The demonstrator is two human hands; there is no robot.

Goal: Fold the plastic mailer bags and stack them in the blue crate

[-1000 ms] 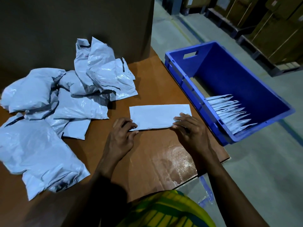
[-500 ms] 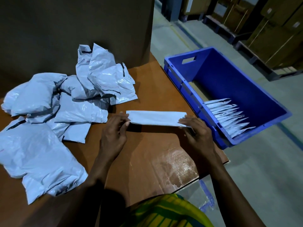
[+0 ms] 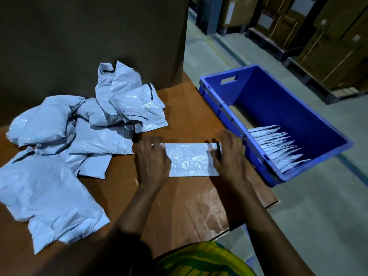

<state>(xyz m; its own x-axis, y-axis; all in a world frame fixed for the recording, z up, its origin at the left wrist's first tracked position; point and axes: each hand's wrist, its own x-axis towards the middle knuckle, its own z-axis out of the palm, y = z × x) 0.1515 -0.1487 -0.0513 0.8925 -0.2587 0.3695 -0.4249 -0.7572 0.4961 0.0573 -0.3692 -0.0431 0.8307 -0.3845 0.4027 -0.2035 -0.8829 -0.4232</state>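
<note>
Just one mailer (image 3: 189,159), one crate (image 3: 294,110).

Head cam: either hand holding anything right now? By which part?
Nothing looks gripped. The left hand and right hand press flat on the folded mailer bag, one at each short end, as it lies on the table.

Table (image 3: 179,208): brown, glossy top, glare patch near front edge | Wall (image 3: 89,36): plain dark panel directly behind table | Floor (image 3: 318,226): grey concrete, yellow line (image 3: 219,54) far, blue line (image 3: 356,172) right | Storage: brown cartons (image 3: 328,46) on dark pallets (image 3: 336,97), far right | Column (image 3: 207,14): dark, far centre | Light: dim.
</note>
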